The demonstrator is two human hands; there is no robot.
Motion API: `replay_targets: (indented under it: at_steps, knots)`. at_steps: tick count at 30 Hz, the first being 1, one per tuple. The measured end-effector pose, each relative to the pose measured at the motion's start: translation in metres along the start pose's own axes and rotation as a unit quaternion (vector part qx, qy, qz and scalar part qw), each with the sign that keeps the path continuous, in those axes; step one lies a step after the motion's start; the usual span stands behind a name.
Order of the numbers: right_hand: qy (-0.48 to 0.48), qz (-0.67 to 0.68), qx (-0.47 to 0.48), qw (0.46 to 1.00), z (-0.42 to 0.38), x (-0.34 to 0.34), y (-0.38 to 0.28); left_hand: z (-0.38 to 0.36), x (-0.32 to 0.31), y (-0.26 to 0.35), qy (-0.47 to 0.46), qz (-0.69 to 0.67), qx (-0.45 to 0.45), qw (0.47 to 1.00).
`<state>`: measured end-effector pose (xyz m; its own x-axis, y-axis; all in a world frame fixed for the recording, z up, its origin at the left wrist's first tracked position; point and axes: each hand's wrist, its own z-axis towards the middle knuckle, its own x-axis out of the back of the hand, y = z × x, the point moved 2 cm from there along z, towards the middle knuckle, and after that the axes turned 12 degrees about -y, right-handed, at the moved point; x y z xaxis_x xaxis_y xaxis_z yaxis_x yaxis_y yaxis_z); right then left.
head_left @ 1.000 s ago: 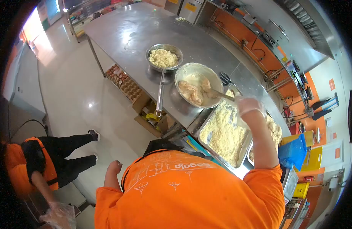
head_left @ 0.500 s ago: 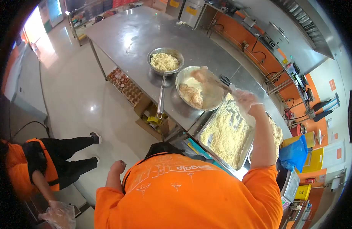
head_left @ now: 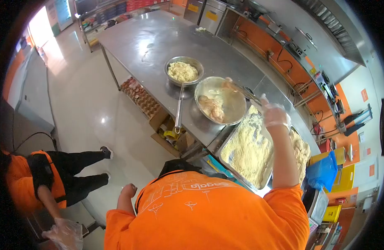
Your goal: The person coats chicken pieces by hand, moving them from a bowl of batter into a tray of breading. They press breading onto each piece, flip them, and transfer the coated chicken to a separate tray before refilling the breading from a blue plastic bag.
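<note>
My right hand (head_left: 276,115), in a clear plastic glove, is closed on metal tongs (head_left: 251,96). The tongs' far end grips a piece of raw meat (head_left: 230,84), apparently chicken, at the rim of a wide metal bowl (head_left: 199,107). Inside that bowl, more battered-looking pieces (head_left: 211,108) lie in pale liquid. Below the hand, a metal tray (head_left: 225,149) holds yellowish crumbs (head_left: 252,156). My bare left hand (head_left: 128,190) hangs beside my body, away from the table, its fingers curled in with nothing seen in them.
A long-handled pan (head_left: 179,109) of crumbly food sits left of the bowl on the steel table (head_left: 133,41). Egg trays (head_left: 138,98) and a cardboard box (head_left: 162,125) are underneath. A co-worker (head_left: 50,179) stands at left. A blue bag (head_left: 322,170) is at right.
The meat in the tongs has shifted from over the bowl to its far rim. My right hand has turned slightly. The whole view has moved a little.
</note>
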<state>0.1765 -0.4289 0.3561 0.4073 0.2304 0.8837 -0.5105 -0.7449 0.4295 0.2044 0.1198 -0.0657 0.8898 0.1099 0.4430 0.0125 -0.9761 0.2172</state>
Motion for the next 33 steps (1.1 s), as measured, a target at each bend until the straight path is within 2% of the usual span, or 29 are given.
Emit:
replay_targets:
  at_steps: [2, 5, 8, 11, 12, 15, 17, 20, 23, 26, 27, 29, 33]
  knots:
    - [-0.017, -0.055, 0.019, 0.998, 0.008, 0.009, -0.012, 0.013, -0.005, -0.007, -0.028, 0.018, 0.010, 0.999]
    - [0.089, -0.154, 0.113, 0.977, 0.029, -0.005, -0.022, -0.015, 0.019, 0.021, -0.007, 0.012, -0.003, 1.000]
    - [0.150, -0.191, 0.216, 0.946, 0.050, -0.023, -0.011, -0.018, 0.032, 0.032, 0.035, -0.008, -0.019, 0.999]
    - [0.040, -0.219, 0.173, 0.959, 0.044, -0.005, -0.006, -0.014, 0.037, 0.039, 0.053, -0.007, -0.049, 0.997]
    - [0.084, -0.236, 0.204, 0.946, 0.046, -0.008, -0.001, -0.008, 0.033, 0.038, 0.049, -0.004, -0.049, 0.998]
    - [0.133, -0.272, 0.235, 0.924, 0.045, -0.011, 0.004, -0.002, 0.024, 0.037, 0.034, 0.003, -0.047, 0.998]
    - [0.063, -0.259, 0.216, 0.939, 0.039, -0.004, 0.001, -0.016, 0.022, 0.046, 0.021, 0.005, -0.042, 0.999]
    - [-0.006, -0.263, 0.194, 0.945, 0.020, 0.019, 0.000, 0.057, -0.022, -0.011, 0.014, 0.140, -0.125, 0.982]
    - [0.000, -0.260, 0.166, 0.951, 0.003, 0.044, 0.014, -0.021, 0.012, 0.029, 0.015, -0.008, -0.037, 0.999]
    - [0.001, -0.222, 0.088, 0.971, -0.016, 0.072, 0.024, 0.085, -0.034, -0.053, 0.023, 0.119, -0.138, 0.983]
    - [-0.004, -0.204, 0.053, 0.977, -0.022, 0.079, 0.026, 0.064, -0.024, -0.041, 0.015, 0.071, -0.098, 0.993]
    - [-0.001, -0.229, 0.078, 0.970, -0.030, 0.089, 0.027, 0.013, 0.001, -0.006, 0.004, -0.025, -0.017, 1.000]
    - [-0.008, -0.285, 0.083, 0.955, -0.011, 0.071, 0.006, 0.003, 0.011, 0.011, 0.017, -0.018, -0.043, 0.999]
